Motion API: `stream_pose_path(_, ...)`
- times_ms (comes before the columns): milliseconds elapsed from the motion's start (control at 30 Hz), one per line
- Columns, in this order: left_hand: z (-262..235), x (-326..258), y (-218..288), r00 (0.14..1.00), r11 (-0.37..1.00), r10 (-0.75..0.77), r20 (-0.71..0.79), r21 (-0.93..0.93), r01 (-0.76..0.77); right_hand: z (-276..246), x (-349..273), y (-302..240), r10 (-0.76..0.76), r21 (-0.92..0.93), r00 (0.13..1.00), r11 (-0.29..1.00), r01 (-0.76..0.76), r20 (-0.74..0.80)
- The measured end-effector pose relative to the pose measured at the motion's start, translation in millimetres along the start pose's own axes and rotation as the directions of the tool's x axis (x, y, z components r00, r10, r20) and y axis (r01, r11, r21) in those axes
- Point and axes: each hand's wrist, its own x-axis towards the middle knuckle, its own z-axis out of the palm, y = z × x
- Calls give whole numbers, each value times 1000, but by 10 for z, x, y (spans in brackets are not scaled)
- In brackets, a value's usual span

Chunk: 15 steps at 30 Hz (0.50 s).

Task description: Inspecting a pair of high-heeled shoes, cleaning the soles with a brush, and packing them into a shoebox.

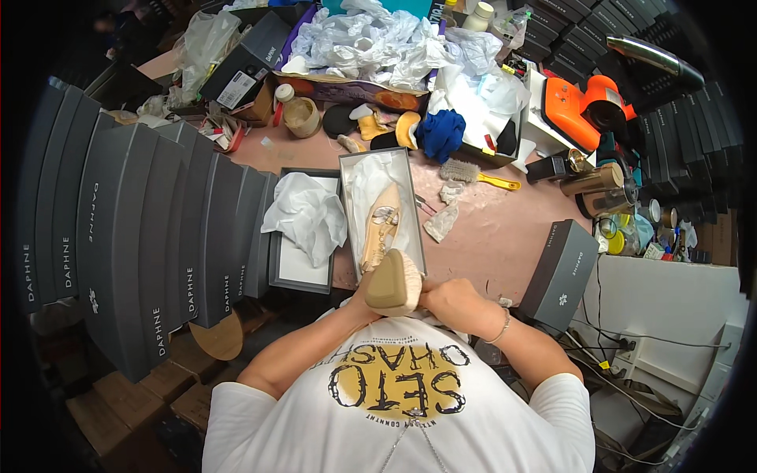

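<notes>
Close to my chest, a beige shoe (pixel 394 285) is held with its tan sole turned up. My left hand (pixel 364 299) is closed on it, most of the fingers hidden behind the shoe. Right beside it, my right hand (pixel 456 304) has its fingers curled in; what they pinch is hidden. Just beyond, a beige sandal (pixel 383 225) with decorated straps lies on white paper in an open shoebox (pixel 410 177). To its left sits a dark box lid (pixel 303 277) with crumpled tissue paper (pixel 306 217).
Stacked dark shoeboxes (pixel 130 236) rise at the left. A brush (pixel 477 173), blue cloth (pixel 441 134) and glue jar (pixel 298 114) lie farther back on the pink table (pixel 489 236). A closed shoebox (pixel 558 272) stands at the right edge, near an orange device (pixel 568 114).
</notes>
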Motion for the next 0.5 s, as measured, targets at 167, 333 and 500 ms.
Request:
stream_pose_path(167, 318, -102, 188, 998, 992, 53, 22, -114, -50, -181, -234, 49, 197, 149, 963, 974, -171, -185)
stream_pose_path(333, 309, -138, 198, 997, 995, 65, 47, -76, -61, 131, -100, 41, 108, 213, 931, 976, -33, -348)
stream_pose_path(500, 383, -155, 199, 994, 991, 75, -84, 115, -65, 302, 90, -73, 19, -35, 952, 999, -31, -306)
